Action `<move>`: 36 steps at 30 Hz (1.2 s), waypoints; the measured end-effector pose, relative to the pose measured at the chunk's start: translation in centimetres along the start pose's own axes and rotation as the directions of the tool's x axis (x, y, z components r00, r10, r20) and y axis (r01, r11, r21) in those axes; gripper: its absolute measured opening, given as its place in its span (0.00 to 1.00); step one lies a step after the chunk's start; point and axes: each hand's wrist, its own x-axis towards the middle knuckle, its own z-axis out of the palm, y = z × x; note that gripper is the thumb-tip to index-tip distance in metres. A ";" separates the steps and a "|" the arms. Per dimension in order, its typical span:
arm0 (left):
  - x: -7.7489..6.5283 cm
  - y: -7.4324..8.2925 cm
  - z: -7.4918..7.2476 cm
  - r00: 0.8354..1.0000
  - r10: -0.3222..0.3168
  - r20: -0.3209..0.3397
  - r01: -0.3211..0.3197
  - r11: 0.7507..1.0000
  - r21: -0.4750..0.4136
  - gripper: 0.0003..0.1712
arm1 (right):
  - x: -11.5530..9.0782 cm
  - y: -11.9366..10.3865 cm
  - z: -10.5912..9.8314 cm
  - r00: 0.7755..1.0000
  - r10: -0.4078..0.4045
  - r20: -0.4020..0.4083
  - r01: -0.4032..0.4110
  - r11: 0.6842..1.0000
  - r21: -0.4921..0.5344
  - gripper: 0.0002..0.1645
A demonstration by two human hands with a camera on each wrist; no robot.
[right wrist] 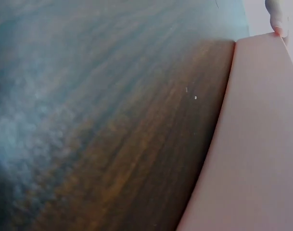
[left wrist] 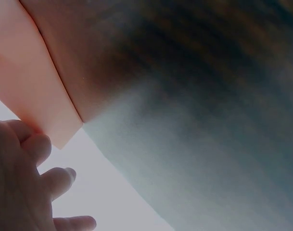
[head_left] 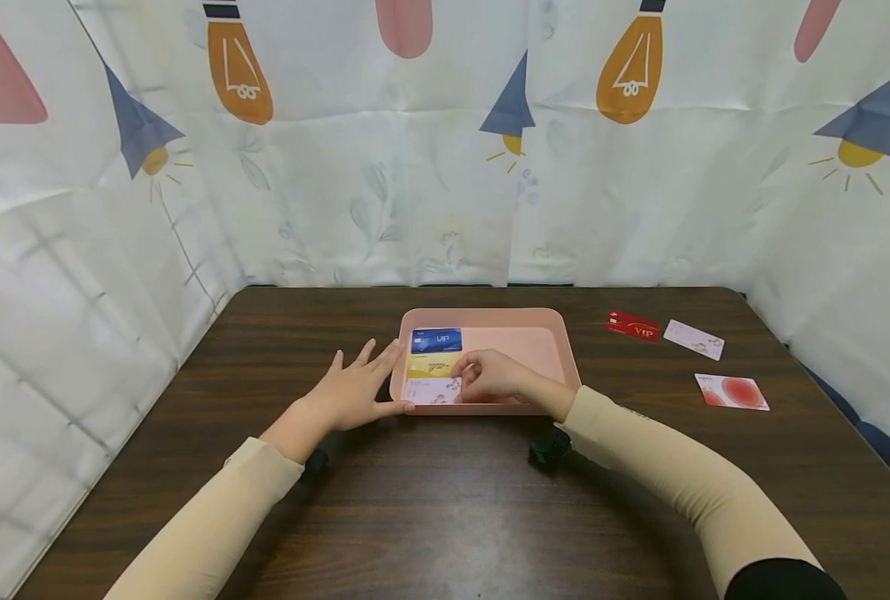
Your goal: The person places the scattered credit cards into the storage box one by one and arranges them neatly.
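bends the fingers of the right hand [head_left: 493, 373] at the right end of a white card [head_left: 426, 390] with pinkish marks and faint "vip"; cannot tell whether pinching. lies flat, near left in the pink tray [head_left: 520, 333], nearer than a yellow card [head_left: 426, 367] with unreadable script and a blue card [head_left: 437, 341] reading "vip". spreads the left hand [head_left: 351, 398] wide at the tray's left rim. shows cards only in the head view, the tray's outer wall close up from the wrists.

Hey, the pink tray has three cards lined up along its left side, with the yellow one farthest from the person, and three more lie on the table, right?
Not quite: the head view shows the blue card farthest from the person in the pink tray; the yellow card is in the middle. The rest stands.
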 end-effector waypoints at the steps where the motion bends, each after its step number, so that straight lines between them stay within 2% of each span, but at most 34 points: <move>1: 0.0 0.0 0.0 1.000 0.000 0.001 0.000 1.000 -0.003 0.60 | 0.0 -0.1 0.0 1.000 -0.002 0.002 0.003 1.000 -0.028 0.21; 6: 0.0 0.0 0.1 1.000 0.002 -0.004 -0.002 1.000 -0.010 0.60 | -0.2 -0.6 0.1 1.000 -0.026 0.003 0.027 0.987 -0.157 0.24; 12: 0.0 0.0 0.1 1.000 0.003 -0.009 -0.003 1.000 -0.018 0.59 | -0.2 -1.0 0.2 0.998 -0.054 0.007 0.055 0.967 -0.249 0.24; 27: 0.1 -0.1 0.1 1.000 -0.004 -0.002 0.004 1.000 -0.011 0.59 | -0.1 -1.2 0.4 0.997 -0.073 0.008 0.071 0.934 -0.351 0.20; 36: 0.1 0.0 -0.1 1.000 -0.006 0.004 0.007 1.000 -0.010 0.60 | 0.0 -1.0 0.5 0.994 -0.106 -0.003 0.094 0.901 -0.423 0.19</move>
